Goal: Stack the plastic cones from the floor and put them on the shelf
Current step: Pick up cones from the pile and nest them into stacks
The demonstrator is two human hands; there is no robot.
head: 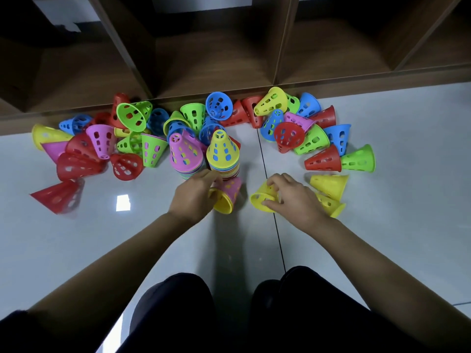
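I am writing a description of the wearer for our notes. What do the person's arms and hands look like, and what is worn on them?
Both forearms are bare from elbow to wrist. The left hand and the right hand wear no gloves, and no rings, watch or bracelet can be seen. A dark sleeve edge shows only at the lower left corner, near the left elbow. Dark trousers cover the knees below.

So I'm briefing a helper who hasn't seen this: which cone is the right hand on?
Start at the wooden shelf, then come down the dark floor seam toward the knees. The right hand grips a yellow cone lying on its side, alone just left of that seam.
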